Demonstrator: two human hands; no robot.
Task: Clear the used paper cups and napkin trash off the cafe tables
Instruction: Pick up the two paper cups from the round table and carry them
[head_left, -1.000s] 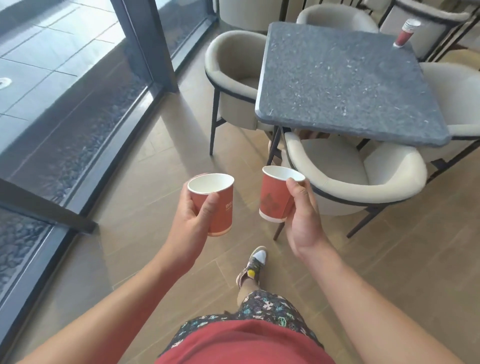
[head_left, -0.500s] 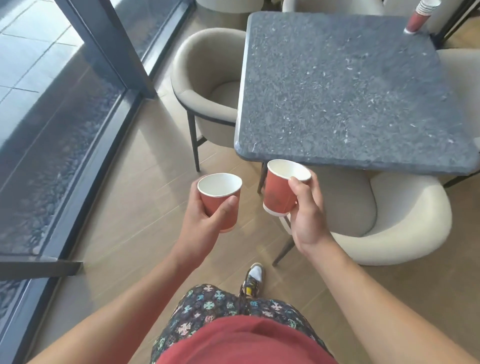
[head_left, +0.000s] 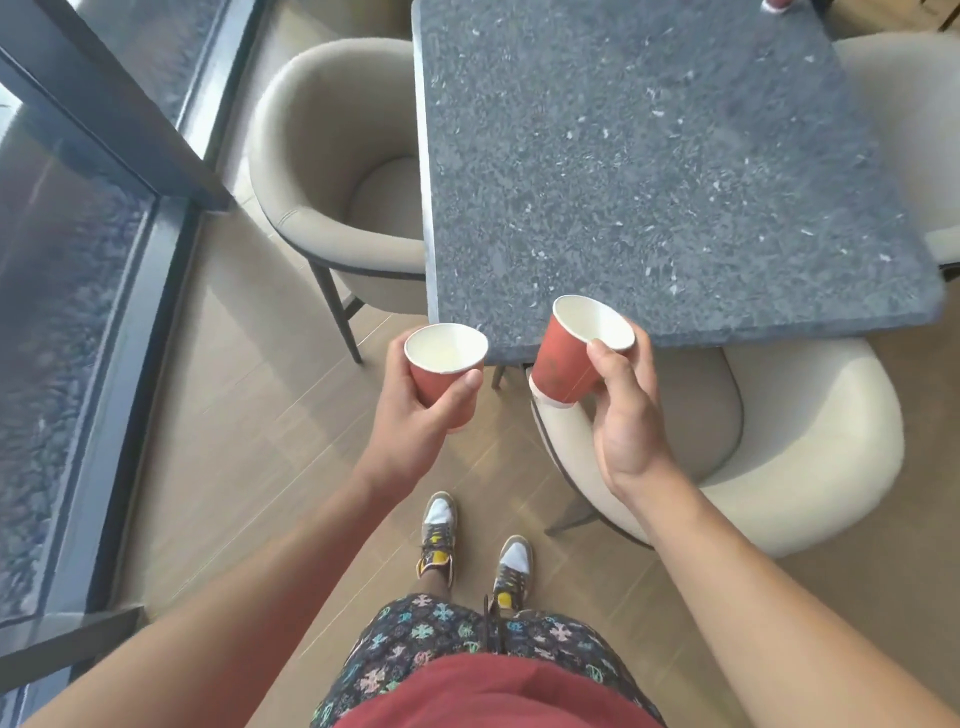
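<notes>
- The left hand (head_left: 415, 415) is wrapped round a red paper cup (head_left: 445, 364), thumb across its front, holding it upright with its white inside showing
- The right hand (head_left: 626, 415) is closed on a second red paper cup (head_left: 569, 358), thumb near the rim, and this one tilts with its mouth leaning to the right
- Both cups hang in the air just off the near corner of the grey speckled table (head_left: 649, 171), close together but not touching
- A beige tub chair (head_left: 779, 467) is tucked under the table's near edge below the right hand; another chair (head_left: 322, 171) stands at its left side
- At the table's far edge a sliver of another red cup (head_left: 776, 5) shows, cut off by the frame
- The person stands on wood-look flooring (head_left: 234, 415), sneakers (head_left: 439, 530) pointing at the table, a glass wall (head_left: 62, 260) to their left
</notes>
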